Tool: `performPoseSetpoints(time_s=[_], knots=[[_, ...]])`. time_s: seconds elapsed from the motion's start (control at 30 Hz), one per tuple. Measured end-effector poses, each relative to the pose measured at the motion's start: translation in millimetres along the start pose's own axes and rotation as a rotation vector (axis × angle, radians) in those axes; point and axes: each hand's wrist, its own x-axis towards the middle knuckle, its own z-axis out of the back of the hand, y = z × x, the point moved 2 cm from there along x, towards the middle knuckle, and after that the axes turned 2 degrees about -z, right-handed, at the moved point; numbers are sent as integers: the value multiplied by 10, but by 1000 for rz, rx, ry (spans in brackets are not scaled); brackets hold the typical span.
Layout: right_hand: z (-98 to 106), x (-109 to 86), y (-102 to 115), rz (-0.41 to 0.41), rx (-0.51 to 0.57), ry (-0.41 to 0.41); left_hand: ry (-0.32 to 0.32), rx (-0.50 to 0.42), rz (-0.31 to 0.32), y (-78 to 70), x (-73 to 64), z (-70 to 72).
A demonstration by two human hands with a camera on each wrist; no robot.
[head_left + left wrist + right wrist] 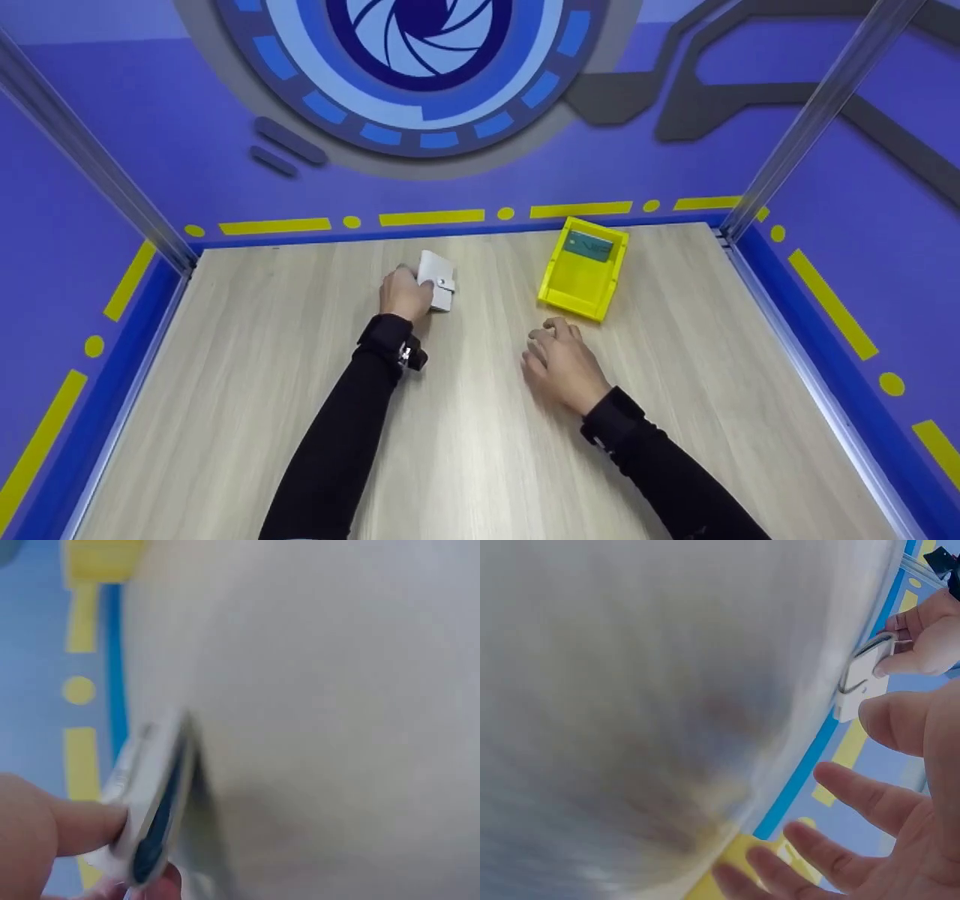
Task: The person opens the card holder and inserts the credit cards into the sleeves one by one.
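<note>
A small white wallet (437, 280) with a snap strap is gripped by my left hand (406, 294), thumb on its near face and fingers behind. In the left wrist view the wallet (150, 799) stands on edge, and something dark shows between its covers. My right hand (564, 365) hovers near the front of a yellow bin (577, 305), holding nothing. Its fingers are spread and loosely bent in the right wrist view. A teal card (588, 246) leans against the back inside the bin.
The wooden tabletop (465, 420) is bounded by a blue back wall (480, 180) with yellow dashes. Metal rails (810, 405) run along the sides, with upright posts at both back corners.
</note>
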Motion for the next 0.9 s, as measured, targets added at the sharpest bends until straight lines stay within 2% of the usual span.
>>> performPoseSetpoints(time_s=[0.13, 0.33, 0.47, 0.7, 0.9], knots=[[100, 56, 85, 8, 46, 6, 3, -73, -26, -90, -144, 90], [271, 147, 206, -1, 174, 28, -10, -172, -144, -198, -460, 171], [340, 204, 287, -1, 225, 34, -19, -250, -192, -238, -664, 182], [445, 277, 507, 68, 263, 5, 8, -387, -218, -337, -987, 212], [419, 293, 615, 99, 287, 17, 53, -462, -250, -373, -1217, 173]])
